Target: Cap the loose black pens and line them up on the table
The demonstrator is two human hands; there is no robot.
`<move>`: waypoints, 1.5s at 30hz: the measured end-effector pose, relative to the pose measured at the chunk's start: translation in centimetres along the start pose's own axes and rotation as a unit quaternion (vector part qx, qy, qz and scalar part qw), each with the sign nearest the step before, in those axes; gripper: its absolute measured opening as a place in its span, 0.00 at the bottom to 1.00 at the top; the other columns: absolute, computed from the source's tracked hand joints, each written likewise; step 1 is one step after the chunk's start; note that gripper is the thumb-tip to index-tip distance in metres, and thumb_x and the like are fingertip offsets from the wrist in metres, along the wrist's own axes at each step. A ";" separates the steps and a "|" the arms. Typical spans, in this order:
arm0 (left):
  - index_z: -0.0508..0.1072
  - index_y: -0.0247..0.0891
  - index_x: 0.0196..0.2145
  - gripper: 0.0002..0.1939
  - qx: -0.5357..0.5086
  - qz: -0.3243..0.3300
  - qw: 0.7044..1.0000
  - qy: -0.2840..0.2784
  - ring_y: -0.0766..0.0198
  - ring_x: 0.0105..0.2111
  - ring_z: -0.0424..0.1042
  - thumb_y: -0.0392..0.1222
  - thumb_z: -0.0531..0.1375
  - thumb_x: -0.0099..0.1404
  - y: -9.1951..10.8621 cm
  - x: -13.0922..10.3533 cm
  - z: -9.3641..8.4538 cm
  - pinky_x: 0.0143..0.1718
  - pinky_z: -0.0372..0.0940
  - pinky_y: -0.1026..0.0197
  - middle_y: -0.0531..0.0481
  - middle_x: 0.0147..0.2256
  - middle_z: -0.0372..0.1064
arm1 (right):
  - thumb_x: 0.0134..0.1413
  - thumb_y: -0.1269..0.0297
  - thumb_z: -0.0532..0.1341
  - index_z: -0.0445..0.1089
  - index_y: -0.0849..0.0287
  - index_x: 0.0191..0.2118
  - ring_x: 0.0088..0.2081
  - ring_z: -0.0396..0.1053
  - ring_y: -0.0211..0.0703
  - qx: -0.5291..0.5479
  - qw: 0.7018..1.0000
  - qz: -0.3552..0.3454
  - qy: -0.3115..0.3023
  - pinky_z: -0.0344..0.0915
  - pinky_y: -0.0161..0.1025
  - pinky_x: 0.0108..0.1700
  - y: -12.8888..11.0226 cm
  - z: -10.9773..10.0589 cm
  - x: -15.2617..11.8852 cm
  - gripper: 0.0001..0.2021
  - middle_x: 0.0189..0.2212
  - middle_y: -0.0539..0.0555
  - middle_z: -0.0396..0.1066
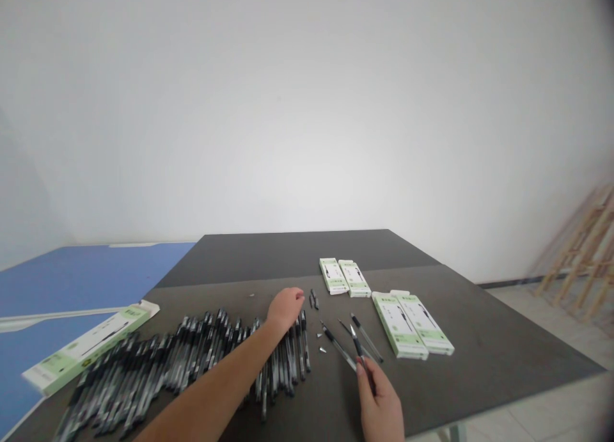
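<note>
My right hand (381, 403) grips a gel pen (357, 344) with a clear barrel and black grip, its silvery tip pointing up and away. Reaching over the row of pens (192, 349), my left hand (286, 306) has its fingers curled together; whatever they hold, if anything, is hidden. Just right of it lie a few dark pen caps (314, 299). Between the hands are small silvery cone tips (322, 349). Uncapped pens and parts, including a clear pen barrel (367, 338), rest beside the held pen.
Two green-and-white pen boxes (400, 327) lie side by side on the right, with another pair of boxes (334, 277) farther back. A longer box (89, 346) sits at the left edge of the dark table (503, 346). Blue tabletops (96, 269) adjoin it on the left.
</note>
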State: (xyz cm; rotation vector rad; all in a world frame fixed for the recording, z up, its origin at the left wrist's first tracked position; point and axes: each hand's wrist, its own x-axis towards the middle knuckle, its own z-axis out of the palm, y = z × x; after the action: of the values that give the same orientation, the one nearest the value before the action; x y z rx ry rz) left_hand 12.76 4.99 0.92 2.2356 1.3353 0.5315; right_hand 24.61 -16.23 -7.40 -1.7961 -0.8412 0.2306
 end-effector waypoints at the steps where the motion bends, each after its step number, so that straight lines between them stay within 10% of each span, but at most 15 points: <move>1: 0.74 0.36 0.37 0.10 0.016 -0.016 1.000 -0.020 0.57 0.43 0.69 0.39 0.55 0.61 0.2 1.1 0.4 0.47 0.60 0.57 0.44 0.40 0.72 | 0.49 0.50 0.55 0.72 0.61 0.39 0.41 0.71 0.51 -0.001 1.000 0.000 0.001 0.65 0.43 0.44 0.0 0.0 0.0 0.20 0.38 0.60 0.74; 9: 0.65 0.37 0.47 0.15 0.087 -0.118 0.984 -0.104 0.58 0.43 0.67 0.43 0.55 0.63 1.3 4.8 4.0 0.41 0.65 0.51 0.45 0.46 0.64 | 0.48 0.51 0.56 0.74 0.61 0.37 0.40 0.71 0.51 0.017 0.999 -0.006 0.036 0.67 0.41 0.41 -0.1 0.0 -0.1 0.19 0.36 0.60 0.75; 15: 0.66 0.36 0.46 0.15 0.018 -0.115 0.988 -0.101 0.58 0.43 0.67 0.43 0.56 0.62 1.3 4.8 3.3 0.42 0.65 0.51 0.45 0.46 0.65 | 0.50 0.52 0.55 0.73 0.62 0.39 0.41 0.71 0.51 0.005 1.000 -0.004 0.023 0.67 0.42 0.42 -0.2 0.0 -0.2 0.19 0.38 0.61 0.75; 23: 0.65 0.35 0.49 0.19 -0.250 0.002 0.964 -0.091 0.64 0.40 0.71 0.46 0.52 0.63 2.7 -1.8 0.3 0.38 0.64 0.65 0.45 0.42 0.72 | 0.52 0.52 0.54 0.73 0.61 0.40 0.41 0.72 0.49 -0.017 0.998 -0.052 -0.014 0.69 0.40 0.42 -0.2 -0.5 -0.4 0.20 0.39 0.60 0.75; 29: 0.70 0.37 0.38 0.12 -0.635 -0.120 0.756 -0.101 0.67 0.37 0.72 0.44 0.61 0.57 2.3 -9.0 0.3 0.38 0.64 0.68 0.45 0.39 0.73 | 0.54 0.52 0.52 0.74 0.58 0.37 0.39 0.73 0.46 -0.008 0.991 -0.130 -0.020 0.69 0.36 0.41 -1.6 -0.6 -2.4 0.18 0.37 0.57 0.76; 34: 0.71 0.37 0.34 0.08 -0.699 -0.152 0.688 -0.121 0.70 0.36 0.71 0.40 0.62 0.56 2.0 -11.6 0.6 0.39 0.63 0.68 0.49 0.37 0.73 | 0.56 0.51 0.51 0.74 0.56 0.36 0.37 0.73 0.45 -0.030 0.983 -0.179 -0.014 0.69 0.36 0.40 -2.9 -0.4 -3.4 0.18 0.35 0.57 0.76; 38: 0.70 0.37 0.33 0.08 -0.687 -0.139 0.701 -0.133 0.69 0.37 0.70 0.41 0.63 0.55 2.5 -12.6 0.3 0.42 0.62 0.67 0.49 0.37 0.72 | 0.57 0.56 0.52 0.74 0.57 0.38 0.35 0.74 0.43 -0.069 0.966 -0.240 -0.060 0.70 0.32 0.36 -3.2 -0.8 -3.0 0.16 0.33 0.56 0.76; 45: 0.71 0.36 0.30 0.08 -0.556 -0.049 0.820 -0.127 0.68 0.30 0.65 0.43 0.61 0.54 3.4 -13.3 -0.1 0.35 0.59 0.67 0.53 0.27 0.67 | 0.57 0.56 0.50 0.74 0.58 0.38 0.35 0.74 0.43 -0.096 0.964 -0.241 -0.054 0.71 0.33 0.37 -2.7 -0.3 -3.2 0.17 0.34 0.57 0.76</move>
State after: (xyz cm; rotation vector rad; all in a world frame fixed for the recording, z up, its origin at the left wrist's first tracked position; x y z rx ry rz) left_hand 9.11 -8.20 1.82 1.1879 0.6663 0.6963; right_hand 21.27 -18.03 -5.60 -1.7037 -1.3878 -0.0750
